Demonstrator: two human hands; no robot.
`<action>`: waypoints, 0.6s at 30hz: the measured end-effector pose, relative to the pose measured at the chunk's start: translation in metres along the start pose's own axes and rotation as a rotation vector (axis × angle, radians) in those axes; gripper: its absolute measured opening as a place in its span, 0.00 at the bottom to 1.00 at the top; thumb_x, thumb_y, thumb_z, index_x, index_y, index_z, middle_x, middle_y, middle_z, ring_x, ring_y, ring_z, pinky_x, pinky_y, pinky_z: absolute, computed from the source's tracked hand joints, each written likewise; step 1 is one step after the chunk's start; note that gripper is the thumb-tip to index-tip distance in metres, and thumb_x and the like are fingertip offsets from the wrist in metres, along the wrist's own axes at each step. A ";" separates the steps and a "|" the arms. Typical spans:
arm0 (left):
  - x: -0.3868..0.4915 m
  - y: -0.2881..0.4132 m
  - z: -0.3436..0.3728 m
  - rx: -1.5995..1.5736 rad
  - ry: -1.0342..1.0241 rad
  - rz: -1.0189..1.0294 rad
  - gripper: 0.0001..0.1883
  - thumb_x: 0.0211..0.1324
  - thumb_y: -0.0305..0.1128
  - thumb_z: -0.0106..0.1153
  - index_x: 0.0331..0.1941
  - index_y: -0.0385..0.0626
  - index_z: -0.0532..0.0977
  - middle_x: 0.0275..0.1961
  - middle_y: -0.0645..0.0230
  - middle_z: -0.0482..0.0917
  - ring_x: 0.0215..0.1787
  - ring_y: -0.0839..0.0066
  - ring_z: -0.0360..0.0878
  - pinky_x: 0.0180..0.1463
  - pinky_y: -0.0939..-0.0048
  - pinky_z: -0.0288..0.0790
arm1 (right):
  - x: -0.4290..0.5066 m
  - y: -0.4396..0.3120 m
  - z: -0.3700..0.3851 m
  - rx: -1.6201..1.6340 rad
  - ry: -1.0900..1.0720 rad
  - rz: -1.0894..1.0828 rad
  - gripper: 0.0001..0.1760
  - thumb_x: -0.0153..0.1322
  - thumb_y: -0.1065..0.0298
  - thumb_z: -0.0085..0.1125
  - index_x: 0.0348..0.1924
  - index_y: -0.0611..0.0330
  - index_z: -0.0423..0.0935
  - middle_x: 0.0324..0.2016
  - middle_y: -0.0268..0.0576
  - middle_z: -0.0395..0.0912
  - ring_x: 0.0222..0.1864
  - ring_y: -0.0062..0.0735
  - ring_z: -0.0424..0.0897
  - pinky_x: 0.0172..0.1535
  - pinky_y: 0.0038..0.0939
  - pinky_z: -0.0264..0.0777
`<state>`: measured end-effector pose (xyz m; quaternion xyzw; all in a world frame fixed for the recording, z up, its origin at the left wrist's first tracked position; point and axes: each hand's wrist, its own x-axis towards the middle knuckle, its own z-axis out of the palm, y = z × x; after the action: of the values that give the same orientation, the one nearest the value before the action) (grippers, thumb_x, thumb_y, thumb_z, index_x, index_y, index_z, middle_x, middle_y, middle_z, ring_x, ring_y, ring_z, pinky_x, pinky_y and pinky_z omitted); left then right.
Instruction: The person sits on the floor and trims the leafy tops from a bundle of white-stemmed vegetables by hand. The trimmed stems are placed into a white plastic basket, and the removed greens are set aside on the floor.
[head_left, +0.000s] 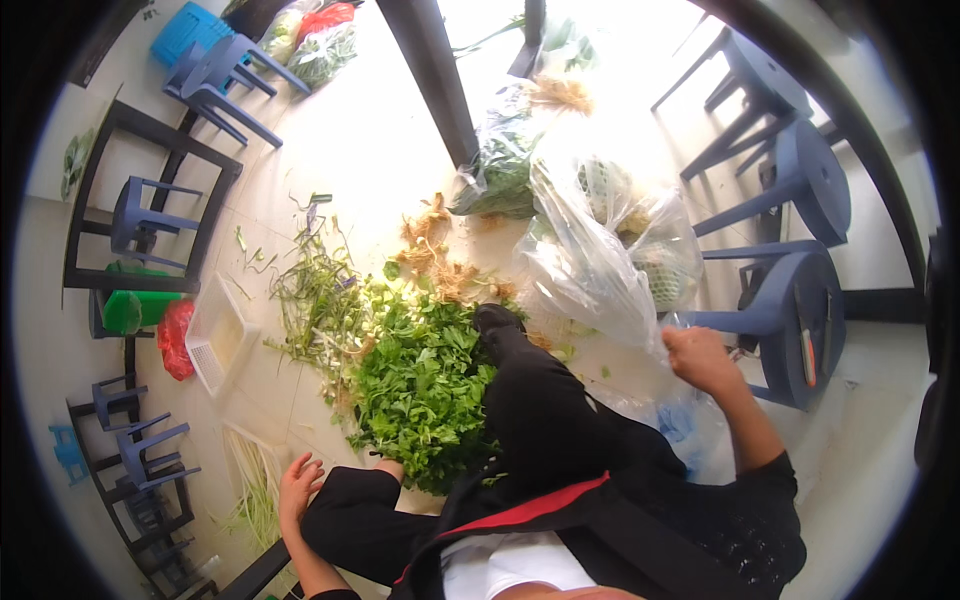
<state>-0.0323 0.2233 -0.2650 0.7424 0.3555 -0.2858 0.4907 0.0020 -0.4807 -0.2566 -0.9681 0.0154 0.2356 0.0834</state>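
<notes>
My right hand (697, 358) grips the gathered end of a clear plastic bag (581, 270), pulling it taut across the floor. Pale cauliflower heads in white foam netting (660, 281) show through or beside the bag. My left hand (300, 487) holds nothing, its fingers apart, beside my left knee. A big heap of leafy green celery (424, 390) lies on the tiles between my legs. Roots and soil-brown root ends (442, 262) lie just beyond it. Wilted green trimmings (315, 277) spread to the left of the heap.
Blue plastic stools (802, 322) line the right; a knife with an orange handle (807, 358) lies on the nearest. At left are a white plastic basket (217, 337), a crate of pale stalks (255, 480) and a red bag (177, 337). Bagged leafy greens (499, 172) stand by a dark table leg (435, 75).
</notes>
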 end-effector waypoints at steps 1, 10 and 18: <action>0.003 0.007 0.003 0.025 -0.004 -0.010 0.28 0.63 0.37 0.58 0.65 0.44 0.64 0.57 0.59 0.78 0.52 0.70 0.80 0.49 0.73 0.74 | 0.008 -0.008 -0.015 -0.003 0.084 -0.058 0.04 0.62 0.71 0.53 0.29 0.59 0.70 0.22 0.54 0.77 0.28 0.58 0.78 0.32 0.53 0.71; 0.092 0.133 0.049 0.528 -0.130 0.395 0.26 0.60 0.30 0.59 0.61 0.39 0.68 0.55 0.51 0.79 0.57 0.61 0.78 0.56 0.65 0.73 | 0.228 -0.116 -0.076 0.233 0.526 -0.682 0.38 0.61 0.65 0.70 0.62 0.58 0.64 0.41 0.52 0.74 0.44 0.49 0.76 0.44 0.41 0.72; 0.124 0.196 0.148 0.626 -0.497 0.521 0.27 0.60 0.35 0.61 0.62 0.42 0.68 0.56 0.54 0.79 0.57 0.64 0.78 0.59 0.65 0.72 | 0.424 -0.195 0.056 1.051 0.387 0.109 0.18 0.73 0.52 0.55 0.39 0.61 0.75 0.38 0.55 0.76 0.48 0.38 0.76 0.49 0.44 0.73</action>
<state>0.1878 0.0642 -0.3105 0.8280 -0.0740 -0.4155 0.3691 0.3667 -0.2750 -0.4702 -0.8198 0.1955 0.0184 0.5380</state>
